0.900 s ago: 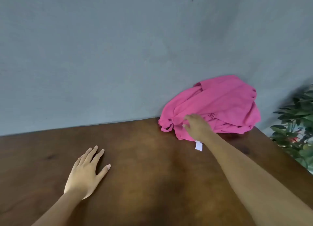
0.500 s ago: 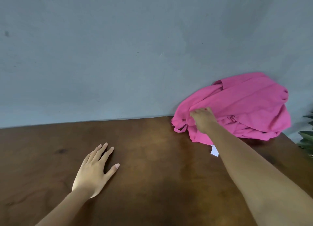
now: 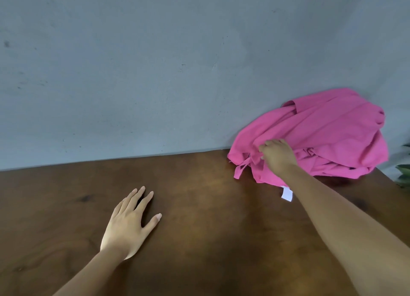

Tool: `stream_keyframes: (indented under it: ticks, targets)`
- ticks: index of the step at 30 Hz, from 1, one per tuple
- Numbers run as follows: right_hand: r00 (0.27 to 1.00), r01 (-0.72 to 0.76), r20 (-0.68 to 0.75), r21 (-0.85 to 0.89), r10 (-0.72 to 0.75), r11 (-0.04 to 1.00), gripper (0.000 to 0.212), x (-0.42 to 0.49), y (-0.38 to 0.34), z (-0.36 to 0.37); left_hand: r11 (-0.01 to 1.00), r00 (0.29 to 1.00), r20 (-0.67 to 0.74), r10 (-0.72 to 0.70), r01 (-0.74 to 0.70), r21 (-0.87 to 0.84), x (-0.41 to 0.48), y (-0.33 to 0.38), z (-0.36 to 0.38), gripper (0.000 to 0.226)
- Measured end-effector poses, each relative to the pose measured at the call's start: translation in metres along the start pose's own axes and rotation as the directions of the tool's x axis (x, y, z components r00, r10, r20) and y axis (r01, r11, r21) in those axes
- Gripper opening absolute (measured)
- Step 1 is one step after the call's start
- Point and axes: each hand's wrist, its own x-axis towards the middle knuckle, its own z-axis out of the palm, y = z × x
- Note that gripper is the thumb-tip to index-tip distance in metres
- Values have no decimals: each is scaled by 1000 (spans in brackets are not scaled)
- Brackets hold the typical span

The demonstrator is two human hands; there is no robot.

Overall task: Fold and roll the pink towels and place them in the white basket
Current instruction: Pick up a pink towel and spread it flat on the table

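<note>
A crumpled heap of pink towels lies at the far right of the brown table, against the grey wall. A white label hangs from its near edge. My right hand reaches into the front left of the heap, fingers curled and gripping a fold of pink cloth. My left hand rests flat on the table, fingers spread, well to the left of the towels. The white basket is not in view.
The wooden table runs across the whole lower view and meets the grey wall behind. Green plant leaves show at the right edge, just past the table's corner.
My right hand has closed on a fold at the front of the pink heap and lifted it slightly. The view has shifted a little. My left hand stays flat on the table.
</note>
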Motion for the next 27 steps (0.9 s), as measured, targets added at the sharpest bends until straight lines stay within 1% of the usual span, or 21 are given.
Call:
stream_keyframes:
  ticks: [1, 2, 6, 9, 12, 14, 16, 18, 21, 24, 27]
  targets:
    - [999, 4, -51, 31, -3, 1000, 19, -9, 1, 0, 1000, 1000, -1, 2, -2, 3, 0, 0, 0, 83]
    - [996, 5, -92, 61, 0, 998, 23, -18, 2, 0, 1000, 1000, -2, 4, -4, 6, 0, 0, 0, 83]
    - [980, -35, -186, 181, 69, 983, 23, -62, -2, -10, 1000, 1000, -5, 15, -15, -1, 0, -1, 2, 85]
    - [961, -62, -248, 236, 122, 970, 20, -105, -14, -25, 1000, 1000, -9, 26, -26, -7, 0, -2, 2, 87]
    - [958, -145, -192, 311, 212, 939, 13, -154, -36, -29, 999, 999, 5, 35, -35, 1, 0, -3, 2, 89]
    - [956, -216, -121, 331, 268, 919, 16, -188, -59, -29, 999, 999, 9, 45, -45, -4, -1, -4, 2, 89]
    - [949, -272, -61, 339, 309, 901, 21, -221, -89, -30, 998, 998, 19, 59, -59, -7, -1, -5, 0, 82]
    - [939, -323, 6, 363, 344, 874, 16, -251, -121, -37, 997, 996, 44, 72, -73, 0, -1, -7, -1, 76]
    - [926, -364, 61, 412, 374, 835, 9, -284, -164, -52, 995, 993, 67, 101, -101, -2, -1, -8, -5, 73]
    - [907, -401, 76, 458, 415, 793, 14, -304, -201, -65, 992, 987, 99, 130, -129, -17, 0, -12, -6, 71]
    - [893, -435, 129, 489, 431, 756, 22, -317, -233, -72, 986, 980, 115, 164, -158, -59, 0, -15, -7, 70]
